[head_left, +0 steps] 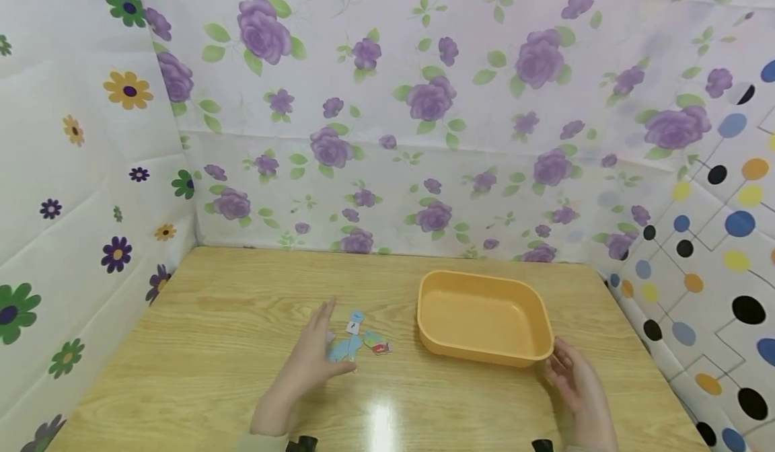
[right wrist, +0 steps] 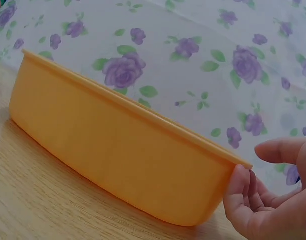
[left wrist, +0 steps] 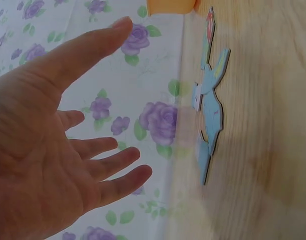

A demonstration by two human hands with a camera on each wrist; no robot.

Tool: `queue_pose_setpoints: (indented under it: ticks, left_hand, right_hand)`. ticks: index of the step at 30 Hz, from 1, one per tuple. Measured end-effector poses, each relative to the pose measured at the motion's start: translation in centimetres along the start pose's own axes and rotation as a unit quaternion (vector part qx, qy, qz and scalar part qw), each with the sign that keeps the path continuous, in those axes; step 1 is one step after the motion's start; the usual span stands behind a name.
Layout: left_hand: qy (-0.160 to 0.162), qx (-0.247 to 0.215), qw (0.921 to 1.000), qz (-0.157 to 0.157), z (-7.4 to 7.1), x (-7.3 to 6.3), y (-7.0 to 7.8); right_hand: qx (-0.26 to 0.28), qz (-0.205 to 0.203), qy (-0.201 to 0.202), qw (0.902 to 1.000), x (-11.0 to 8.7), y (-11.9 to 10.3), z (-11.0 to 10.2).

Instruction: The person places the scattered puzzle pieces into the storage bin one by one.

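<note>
Head view: left grip outspread

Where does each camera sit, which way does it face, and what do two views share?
Head: on the head, facing forward and down at the table, flat pieces and tub; left hand, right hand and forearms show.
Left wrist: on that wrist, facing across the table at flat pieces and flowered cloth; left hand shows.
Right wrist: on that wrist, facing the tub's side and flowered cloth; right hand shows.
Shared: head and left wrist both show the flat pieces.
</note>
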State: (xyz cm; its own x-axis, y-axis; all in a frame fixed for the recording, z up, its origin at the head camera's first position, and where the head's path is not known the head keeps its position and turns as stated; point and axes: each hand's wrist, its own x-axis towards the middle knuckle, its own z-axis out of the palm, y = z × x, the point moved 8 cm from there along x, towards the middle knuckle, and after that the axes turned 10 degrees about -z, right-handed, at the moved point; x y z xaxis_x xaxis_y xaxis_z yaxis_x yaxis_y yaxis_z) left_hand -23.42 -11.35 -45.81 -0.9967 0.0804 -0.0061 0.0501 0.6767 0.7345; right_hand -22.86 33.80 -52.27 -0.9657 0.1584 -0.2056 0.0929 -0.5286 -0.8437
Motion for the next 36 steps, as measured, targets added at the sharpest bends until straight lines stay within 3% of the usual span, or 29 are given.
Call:
queue_pose_setpoints:
  ticks: [5,11,17,36]
  left_hand:
    - [0.002,-0.014,0.9997,-0.021,-0.3,0.1,-1.0]
    - [0.010,-0.013,0.9987,-0.049,-0.6,0.2,-2.4]
    - [0.019,-0.007,0.9986,-0.049,-0.8,0.0,-3.1]
    - [0.020,-0.048,0.9905,-0.127,-1.0,0.4,-6.1]
  right_hand:
    - [-0.038,-0.009,-0.033,0.9987,0.4,0.8,-0.3]
    - [-0.076,-0.013,-0.029,0.9966,0.3,1.1,-0.4]
    - [-0.073,-0.029,-0.039,0.9962,0.2,1.5,-0.1]
    - [-0.037,-0.075,-0.060,0.9947,-0.3,2.1,1.0]
